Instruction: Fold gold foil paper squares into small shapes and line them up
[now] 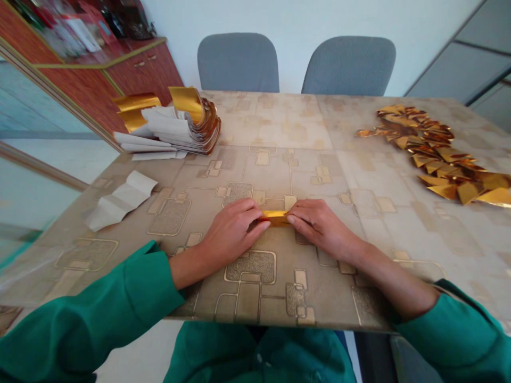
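A narrow folded strip of gold foil paper (276,217) lies crosswise between my two hands, just above or on the patterned tablecloth. My left hand (237,229) pinches its left end between thumb and fingers. At the other end, my right hand (317,223) closes its thumb and fingers on the strip. Only the shiny middle section shows; both ends are hidden under the fingers.
A thick stack of gold and white paper sheets (171,127) rests at the back left of the table (255,298). Nearer lies a creased white sheet (122,199). Folded gold paper pieces (435,149) form a long pile at right. Two grey chairs (239,63) stand behind.
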The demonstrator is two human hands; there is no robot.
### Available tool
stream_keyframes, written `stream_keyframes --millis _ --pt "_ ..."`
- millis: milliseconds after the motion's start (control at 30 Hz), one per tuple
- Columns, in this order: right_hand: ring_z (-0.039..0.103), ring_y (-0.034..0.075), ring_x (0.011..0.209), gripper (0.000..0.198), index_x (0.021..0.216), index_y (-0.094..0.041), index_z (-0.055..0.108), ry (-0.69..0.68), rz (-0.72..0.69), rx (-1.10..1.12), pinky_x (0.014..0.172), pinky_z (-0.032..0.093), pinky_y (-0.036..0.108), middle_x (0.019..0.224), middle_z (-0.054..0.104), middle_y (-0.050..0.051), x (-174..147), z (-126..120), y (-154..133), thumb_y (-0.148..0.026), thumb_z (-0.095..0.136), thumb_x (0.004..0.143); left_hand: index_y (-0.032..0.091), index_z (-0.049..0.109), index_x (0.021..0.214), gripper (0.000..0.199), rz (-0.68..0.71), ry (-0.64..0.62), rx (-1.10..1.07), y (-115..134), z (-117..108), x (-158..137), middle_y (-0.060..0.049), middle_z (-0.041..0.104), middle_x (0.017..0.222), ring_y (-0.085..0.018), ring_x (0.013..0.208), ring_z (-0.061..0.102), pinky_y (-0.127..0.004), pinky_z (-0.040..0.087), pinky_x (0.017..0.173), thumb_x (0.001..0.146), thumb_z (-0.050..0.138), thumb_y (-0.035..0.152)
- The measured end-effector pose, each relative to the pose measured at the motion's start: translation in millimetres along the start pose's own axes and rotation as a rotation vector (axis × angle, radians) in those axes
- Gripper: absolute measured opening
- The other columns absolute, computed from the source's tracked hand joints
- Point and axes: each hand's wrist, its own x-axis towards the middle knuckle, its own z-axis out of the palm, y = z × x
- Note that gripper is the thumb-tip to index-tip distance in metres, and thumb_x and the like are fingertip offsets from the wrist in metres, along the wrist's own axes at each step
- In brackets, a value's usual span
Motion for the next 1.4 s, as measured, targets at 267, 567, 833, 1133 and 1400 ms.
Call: stream_keyframes --millis 267,567,833,1133,1400 --pt "0.054 0.012 0.064 0.007 0.087 -0.019 0.064 0.147 0.194 -0.080 0.069 0.033 0.028 0.071 0.063 -0.001 5.1 13.9 2.4 -0.025 0.063 0.091 0.015 0.064 0.085 0.023 -0.117 0.030 0.128 -0.2 3.7 2.0 -0.006 0.059 0.095 -0.024 0.089 0.056 -0.038 0.045 0.078 0.087 0.070 0.037" --pt "0.054 0.013 0.065 0.015 0.084 -0.020 0.064 0.128 0.200 -0.090 0.071 0.032 0.029 0.070 0.063 -0.001 4.5 12.6 -0.2 -0.029 0.058 0.094 0.017 0.062 0.089 0.022 -0.096 0.055 0.085 -5.8 3.6 -0.6 -0.005 0.058 0.098 -0.023 0.091 0.056 -0.037 0.042 0.077 0.094 0.061 0.038" --pt "0.051 0.012 0.063 0.017 0.079 -0.020 0.063 0.116 0.167 -0.021 0.069 0.031 0.029 0.067 0.060 -0.001 4.1 11.2 1.3 -0.027 0.057 0.094 0.017 0.062 0.084 0.017 -0.081 0.108 0.040 -6.7 4.7 -0.6 -0.005 0.060 0.095 -0.023 0.088 0.056 -0.037 0.042 0.077 0.089 0.067 0.032" --pt "0.053 0.012 0.067 0.035 0.081 -0.019 0.061 0.034 -0.094 0.297 0.070 0.040 0.029 0.069 0.058 0.000 0.4 -13.7 -11.7 -0.030 0.037 0.103 0.019 0.058 0.087 0.009 -0.097 0.240 -0.460 0.1 -4.8 9.4 0.001 0.065 0.082 -0.014 0.077 0.061 -0.027 0.047 0.072 0.084 0.051 0.014" --pt "0.055 0.017 0.092 0.028 0.121 -0.027 0.064 0.138 -0.306 -0.072 0.082 0.044 0.033 0.102 0.065 0.004 1.4 -13.5 -5.3 -0.022 0.047 0.098 0.018 0.053 0.108 0.028 0.096 -0.027 -0.471 4.4 -3.7 31.2 -0.005 0.067 0.104 -0.016 0.093 0.063 -0.029 0.051 0.081 0.083 0.044 0.008"
